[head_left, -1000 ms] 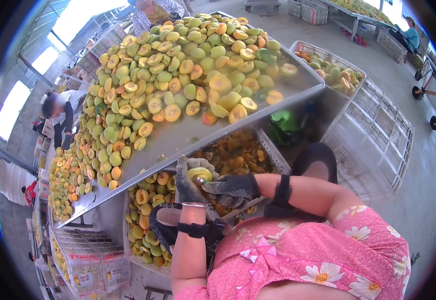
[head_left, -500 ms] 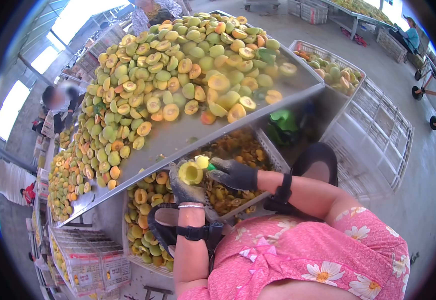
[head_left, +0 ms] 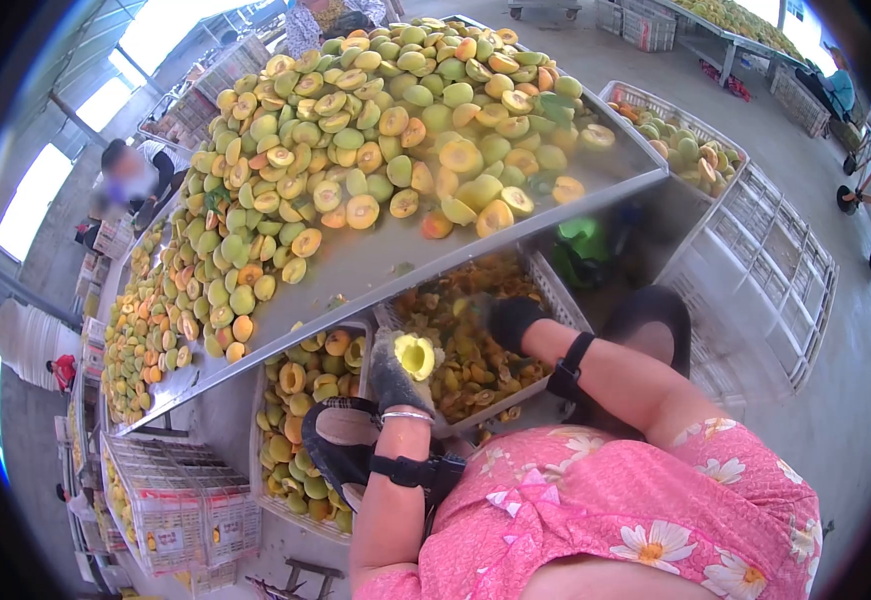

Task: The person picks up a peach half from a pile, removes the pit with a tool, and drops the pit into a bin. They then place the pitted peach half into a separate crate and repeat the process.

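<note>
Metal tabletop (head_left: pixel 356 262), hollow fruit half (head_left: pixel 415 356)

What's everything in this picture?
Near table: one, silvery, centre
Cut fruit: dozens, green to orange, heaped on table
Crates: several, whitish, around table
Fruit scraps: many, brownish orange, crate below table edge
Unclear object: one, green, beneath table
Cart: one, brownish, right edge
Other people: at least three, varied clothing, background
Floral top: one, pink, bottom
Left hand: one, dark glove, holding hollowed fruit half
Right hand: one, dark glove, over or among fruit scraps
</note>
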A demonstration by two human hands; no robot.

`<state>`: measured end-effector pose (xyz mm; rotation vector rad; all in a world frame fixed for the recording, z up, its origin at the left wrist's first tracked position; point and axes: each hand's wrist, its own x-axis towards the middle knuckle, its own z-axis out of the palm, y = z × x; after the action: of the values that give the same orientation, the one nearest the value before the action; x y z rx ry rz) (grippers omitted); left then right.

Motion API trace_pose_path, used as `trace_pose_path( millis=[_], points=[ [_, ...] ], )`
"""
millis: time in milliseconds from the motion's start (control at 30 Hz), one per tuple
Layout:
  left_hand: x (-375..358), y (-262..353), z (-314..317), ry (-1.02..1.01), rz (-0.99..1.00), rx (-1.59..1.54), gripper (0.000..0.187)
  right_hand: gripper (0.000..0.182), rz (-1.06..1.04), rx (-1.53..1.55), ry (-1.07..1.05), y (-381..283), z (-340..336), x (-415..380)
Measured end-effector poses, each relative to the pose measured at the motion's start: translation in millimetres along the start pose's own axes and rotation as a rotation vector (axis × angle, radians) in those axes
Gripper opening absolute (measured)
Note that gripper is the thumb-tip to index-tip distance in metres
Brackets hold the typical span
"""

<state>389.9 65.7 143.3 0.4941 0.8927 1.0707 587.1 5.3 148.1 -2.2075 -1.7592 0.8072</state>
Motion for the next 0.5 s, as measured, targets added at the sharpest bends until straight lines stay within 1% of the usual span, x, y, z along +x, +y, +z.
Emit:
trace_pose_path(
  millis=[33, 67, 100, 133, 200, 233, 267, 300, 333, 367, 467, 500],
  points=[
    [-3.5, 11.9, -4.6, -0.012, -0.008, -0.01, 0.022, 0.031, 0.005, -0.042, -0.041, -2.2, 0.5, -4.5],
    [16.2, 17.3, -31.6, -0.054, -0.005, -0.053, 0.028, 0.033, 0.004, -0.095, -0.078, -5.2, -3.5, -8.1],
    [19.4, 33.1, -33.5, 0.082, 0.032, -0.072, 0.036, 0.036, 0.0, -0.155, -0.112, -7.2, -7.8, -8.5],
    [22.2, 49.1, -36.5, 0.218, 0.063, -0.088, 0.045, 0.035, -0.048, -0.171, -0.122, -5.8, -2.6, -5.8],
    [82.4, 56.3, -109.7, -0.011, 0.197, -0.245, 0.06, 0.033, -0.135, -0.186, -0.148, 0.3, 25.6, 0.4],
    [70.6, 75.0, -98.2, 0.098, 0.207, -0.221, 0.065, 0.033, -0.129, -0.155, -0.13, 3.9, 37.9, 3.7],
    [75.5, 84.3, -105.6, 0.32, 0.31, -0.099, 0.06, 0.033, -0.121, -0.124, -0.107, 8.1, 48.6, 8.1],
    [69.4, 93.2, -100.6, 0.357, 0.371, -0.108, 0.055, 0.034, -0.113, -0.094, -0.08, 11.5, 52.1, 11.8],
    [64.1, 101.6, -94.2, 0.392, 0.43, -0.116, 0.051, 0.035, -0.112, -0.086, -0.097, 12.3, 47.4, 11.8],
    [69.9, 101.9, -95.4, 0.571, 0.588, 0.064, 0.045, 0.036, -0.111, -0.076, -0.116, 13.8, 43.3, 11.3],
    [95.5, 124.6, -86.2, 0.481, 0.938, 0.714, 0.044, 0.038, -0.117, -0.074, -0.124, 8.2, 31.6, 1.8],
    [107.5, 127.7, -76.4, 0.412, 1.031, 0.938, 0.047, 0.039, -0.124, -0.082, -0.117, 3.9, 25.6, -1.1]
  ],
)
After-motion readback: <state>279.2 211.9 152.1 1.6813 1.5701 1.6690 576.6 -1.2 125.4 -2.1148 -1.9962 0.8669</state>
